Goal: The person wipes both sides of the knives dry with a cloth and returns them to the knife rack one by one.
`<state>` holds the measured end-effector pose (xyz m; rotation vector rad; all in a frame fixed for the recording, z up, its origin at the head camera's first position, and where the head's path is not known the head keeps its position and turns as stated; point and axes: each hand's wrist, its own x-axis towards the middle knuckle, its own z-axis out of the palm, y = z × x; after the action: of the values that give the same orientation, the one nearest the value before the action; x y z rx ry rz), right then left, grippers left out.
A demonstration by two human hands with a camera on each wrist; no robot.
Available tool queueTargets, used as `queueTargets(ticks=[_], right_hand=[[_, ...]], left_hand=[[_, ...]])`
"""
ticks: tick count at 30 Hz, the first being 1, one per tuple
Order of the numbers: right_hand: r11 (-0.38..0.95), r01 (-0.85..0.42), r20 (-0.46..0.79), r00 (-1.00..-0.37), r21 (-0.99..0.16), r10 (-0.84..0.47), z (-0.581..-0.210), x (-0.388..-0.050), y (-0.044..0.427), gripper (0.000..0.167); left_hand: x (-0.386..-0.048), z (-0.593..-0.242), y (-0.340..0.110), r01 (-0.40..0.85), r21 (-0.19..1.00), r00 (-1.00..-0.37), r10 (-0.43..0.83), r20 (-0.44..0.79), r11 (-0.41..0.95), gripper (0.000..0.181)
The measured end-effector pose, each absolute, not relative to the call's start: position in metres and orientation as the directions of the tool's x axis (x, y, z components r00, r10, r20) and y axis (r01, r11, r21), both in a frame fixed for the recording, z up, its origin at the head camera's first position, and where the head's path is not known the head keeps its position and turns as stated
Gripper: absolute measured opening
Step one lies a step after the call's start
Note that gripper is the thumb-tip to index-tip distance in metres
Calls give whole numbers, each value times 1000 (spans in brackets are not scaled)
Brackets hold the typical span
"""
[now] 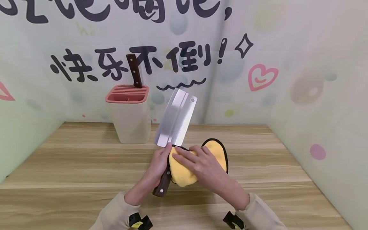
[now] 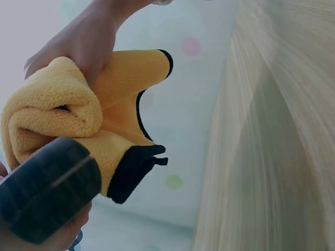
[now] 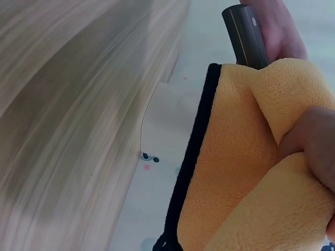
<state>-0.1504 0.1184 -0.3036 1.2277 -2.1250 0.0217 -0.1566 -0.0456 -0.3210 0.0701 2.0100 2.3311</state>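
Observation:
A cleaver [image 1: 176, 118] is held up over the table, its broad steel blade pointing away and leaning a little right. My left hand [image 1: 155, 166] grips it where the blade meets the dark wooden handle [image 1: 162, 186]. In my right hand [image 1: 206, 166] is a bunched yellow towel [image 1: 182, 171] with black edging, held against the right side of the cleaver near the base of the blade. The left wrist view shows the handle's butt [image 2: 49, 191] in front of the folded towel [image 2: 57, 99]. In the right wrist view, right-hand fingers [image 3: 316, 141] press into the towel's folds.
A white knife holder [image 1: 130, 124] with a pink slotted top stands at the back left of the wooden table [image 1: 72, 166]. One knife [image 1: 134, 70] is upright in it, its brown handle showing. A printed backdrop [image 1: 230, 105] closes off the back and sides.

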Motion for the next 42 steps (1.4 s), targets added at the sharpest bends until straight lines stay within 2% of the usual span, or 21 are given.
queueTargets(ticks=[8, 17, 25, 32, 42], right_hand=[[558, -772, 549, -336, 305, -765, -303, -149, 117, 58], [553, -791, 566, -337, 263, -752, -303, -149, 121, 69], [534, -795, 632, -262, 286, -729, -311, -152, 122, 64], [522, -780, 666, -189, 345, -722, -320, -152, 119, 48], [495, -775, 669, -128, 392, -732, -326, -148, 112, 38]], left_hand=[[-156, -322, -44, -26, 984, -996, 93, -10, -177, 45], [-156, -319, -44, -39, 981, -994, 104, -19, -192, 47], [-157, -317, -46, -77, 965, -992, 114, -50, -249, 47], [-160, -315, -48, -59, 952, -993, 119, -23, -302, 51], [-163, -312, -51, -72, 926, -993, 112, -33, -370, 49]])
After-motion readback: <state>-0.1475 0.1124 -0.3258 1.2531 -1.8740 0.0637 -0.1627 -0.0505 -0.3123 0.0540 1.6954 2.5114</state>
